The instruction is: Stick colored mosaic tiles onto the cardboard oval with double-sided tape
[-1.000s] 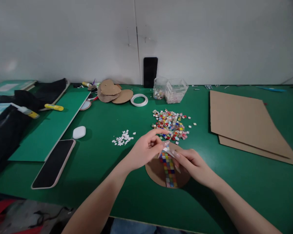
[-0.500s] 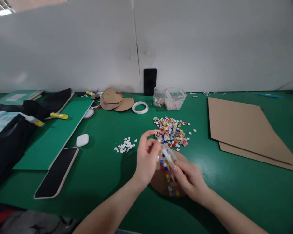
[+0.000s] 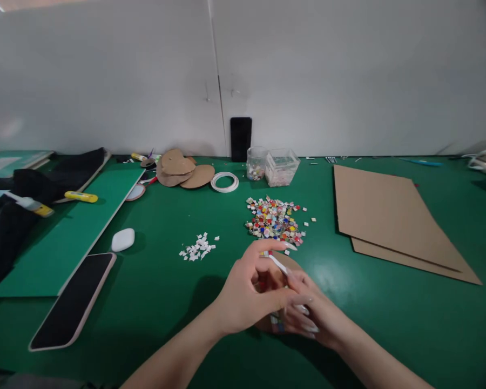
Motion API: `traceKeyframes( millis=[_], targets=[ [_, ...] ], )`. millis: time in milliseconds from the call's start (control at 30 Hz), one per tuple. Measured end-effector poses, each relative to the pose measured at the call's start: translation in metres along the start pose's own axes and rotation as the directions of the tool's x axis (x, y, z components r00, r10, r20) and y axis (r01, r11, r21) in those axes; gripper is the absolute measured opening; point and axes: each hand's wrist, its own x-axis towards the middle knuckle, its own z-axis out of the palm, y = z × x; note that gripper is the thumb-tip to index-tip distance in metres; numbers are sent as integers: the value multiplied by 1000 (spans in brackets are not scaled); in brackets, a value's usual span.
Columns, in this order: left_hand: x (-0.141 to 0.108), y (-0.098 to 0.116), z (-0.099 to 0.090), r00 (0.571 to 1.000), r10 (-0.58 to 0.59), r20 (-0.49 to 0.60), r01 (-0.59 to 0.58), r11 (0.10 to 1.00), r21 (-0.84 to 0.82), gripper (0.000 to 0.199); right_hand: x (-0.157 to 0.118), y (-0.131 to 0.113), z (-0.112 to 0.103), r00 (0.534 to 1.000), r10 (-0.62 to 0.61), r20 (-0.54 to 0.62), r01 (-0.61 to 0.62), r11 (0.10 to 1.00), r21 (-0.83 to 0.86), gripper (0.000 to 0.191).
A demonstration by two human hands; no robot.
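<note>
My left hand [image 3: 247, 289] arches over the cardboard disc, its index finger and thumb stretched apart toward the right hand. Nothing shows in its grasp, though some of its fingers are hidden. In my right hand [image 3: 314, 308] is a slim pair of white tweezers [image 3: 278, 264], pointing up and left; its fingers are curled and partly covered by the left thumb. Beneath both hands lies the round cardboard disc [image 3: 289, 261], bearing rows of small coloured mosaic tiles [image 3: 277, 323], mostly hidden now. Just beyond the fingers spreads a pile of loose coloured tiles [image 3: 273, 219].
White chips [image 3: 198, 247] lie left of the hands. Farther left are a phone [image 3: 75, 302], a white case [image 3: 123, 239] and a green board [image 3: 76, 232]. Clear containers [image 3: 282, 168], a white ring coil [image 3: 224, 182] and cardboard rounds [image 3: 198, 176] stand behind. Cardboard sheets [image 3: 384, 208] lie right.
My left hand has opened and moved over the right hand, covering more of the disc. The right hand has turned, with the tweezers now mostly hidden. The view has shifted slightly right.
</note>
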Motion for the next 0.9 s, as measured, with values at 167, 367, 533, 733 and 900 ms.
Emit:
traceKeyframes(
  millis=[167,367,533,733,900],
  targets=[
    [3,3,-5,1000,-5,-4,6,992,123,57,-3,-1,-5,995,96,39,-92,993,-74,48],
    [3,-6,-4,1000,22,0,-22,985,173,55,-2,-3,-6,997,12,75,-17,998,56,32],
    [1,-13,-9,945,324,-53,-278,875,396,23,-1,-2,-6,996,-81,43,79,996,46,37],
    [3,-5,-10,768,555,319,-576,382,722,15,0,-4,-6,990,-127,-67,132,987,86,36],
    [5,-9,-3,731,577,364,-547,177,818,14,1,-4,-5,989,-67,-135,91,980,179,29]
  ],
)
